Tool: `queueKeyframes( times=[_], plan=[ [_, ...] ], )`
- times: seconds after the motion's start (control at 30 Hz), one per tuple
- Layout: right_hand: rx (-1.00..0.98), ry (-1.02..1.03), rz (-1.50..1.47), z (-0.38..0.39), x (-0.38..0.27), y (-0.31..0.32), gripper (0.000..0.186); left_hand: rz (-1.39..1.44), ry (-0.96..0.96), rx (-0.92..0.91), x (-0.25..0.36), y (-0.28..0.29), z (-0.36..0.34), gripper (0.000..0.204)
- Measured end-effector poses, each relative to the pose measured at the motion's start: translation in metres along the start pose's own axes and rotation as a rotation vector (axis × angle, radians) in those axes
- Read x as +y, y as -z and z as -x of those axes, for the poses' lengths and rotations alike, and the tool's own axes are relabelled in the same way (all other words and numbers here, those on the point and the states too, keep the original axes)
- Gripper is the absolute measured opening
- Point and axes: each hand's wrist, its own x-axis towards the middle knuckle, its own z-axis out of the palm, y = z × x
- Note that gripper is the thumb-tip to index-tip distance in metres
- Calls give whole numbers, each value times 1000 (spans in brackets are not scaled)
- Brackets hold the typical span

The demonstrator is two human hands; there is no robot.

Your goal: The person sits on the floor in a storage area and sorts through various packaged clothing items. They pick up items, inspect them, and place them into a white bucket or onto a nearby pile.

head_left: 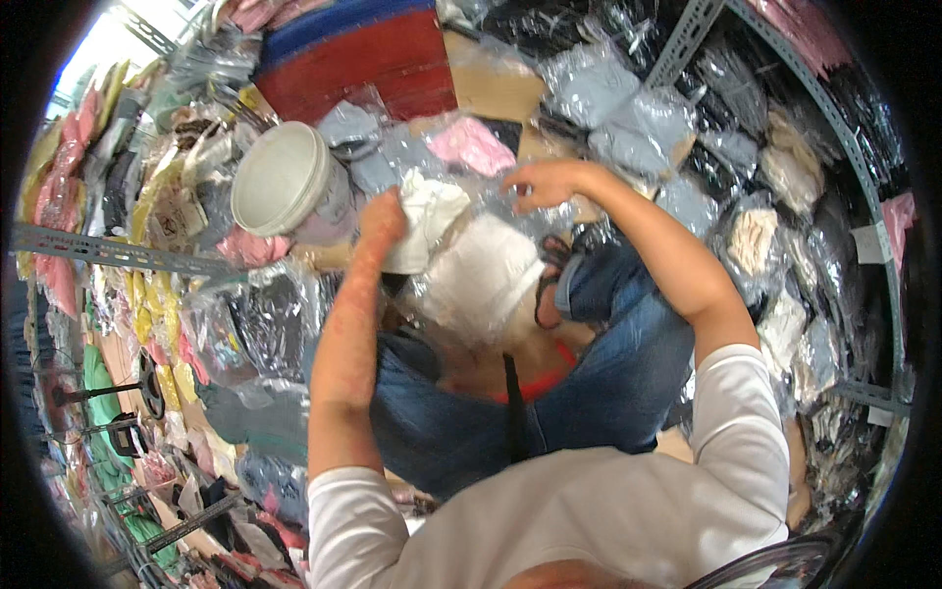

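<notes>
My left hand (381, 222) is closed on the edge of a crumpled white garment (432, 208), which hangs in front of me. My right hand (543, 185) is held out to the right of it, fingers bent and apart, over clear plastic; nothing shows in its grasp. Between my knees lies a folded white garment in a clear plastic bag (483, 275). Just beyond both hands sits a pink folded garment (473, 145) among grey bagged garments (392, 162).
A whitish bucket with a lid (282, 179) stands to the left of my left hand. Metal shelf posts (683, 44) and stacks of bagged garments (638, 108) crowd both sides. A red and blue panel (358, 64) lies at the far side. My sandalled foot (549, 294) is near the white bag.
</notes>
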Motion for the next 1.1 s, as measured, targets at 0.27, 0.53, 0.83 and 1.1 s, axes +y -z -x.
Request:
queueKeyframes(
  times=[0.27,0.53,0.83,1.1],
  plan=[
    [283,-117,208,-113,84,49,48,79,51,60,-11,-42,-12,26],
    [381,-391,-21,-206,191,-51,46,185,-73,-1,3,-4,-8,31],
    [518,-783,-266,-252,195,-121,91,486,-136,4,3,18,-13,23],
    [493,-774,-212,-258,219,-113,52,493,-163,-58,4,24,-18,27]
  ],
)
